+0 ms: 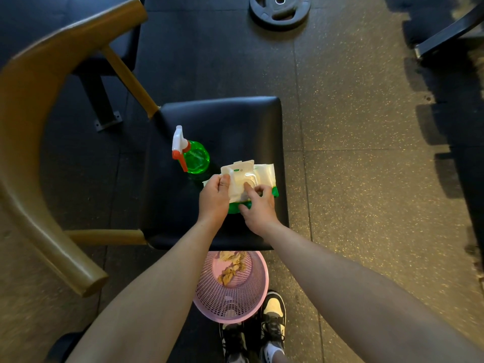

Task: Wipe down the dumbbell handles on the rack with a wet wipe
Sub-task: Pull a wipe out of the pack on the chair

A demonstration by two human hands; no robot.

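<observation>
A white and green wet wipe pack lies on the black seat of a chair, its flip lid standing open. My left hand holds the pack's left side, thumb by the lid. My right hand is over the pack's opening, with fingertips pinching at the wipe showing there. No dumbbells or rack are in view.
A green spray bottle with a white and orange trigger stands on the seat left of the pack. A pink mesh bin with crumpled waste sits on the floor by my shoes. The chair's wooden back curves at left. A weight plate lies far ahead.
</observation>
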